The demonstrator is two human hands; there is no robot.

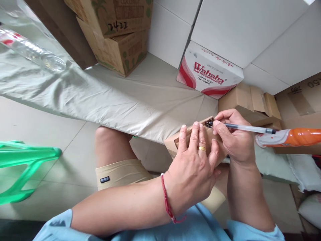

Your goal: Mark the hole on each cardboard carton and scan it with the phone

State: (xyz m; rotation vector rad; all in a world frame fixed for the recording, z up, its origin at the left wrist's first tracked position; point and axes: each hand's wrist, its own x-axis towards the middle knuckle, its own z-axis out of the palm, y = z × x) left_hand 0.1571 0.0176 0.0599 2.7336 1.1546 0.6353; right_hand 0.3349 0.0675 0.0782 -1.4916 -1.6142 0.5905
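A small brown cardboard box rests near my lap at the edge of the cloth-covered surface. My left hand, with a gold ring and a red braided bracelet, lies on its top with fingers stretched out, touching the cardboard. My right hand is closed around a clear-barrelled pen with a dark end. The pen's tip touches a dark, rough patch at the box's far edge; whether this is ink or a torn hole, I cannot tell. My left palm covers much of the box.
Behind stand a white and red Wahaha carton and stacked brown cartons. An orange-capped bottle is close on the right. A clear plastic bottle lies at upper left, a green stool below it.
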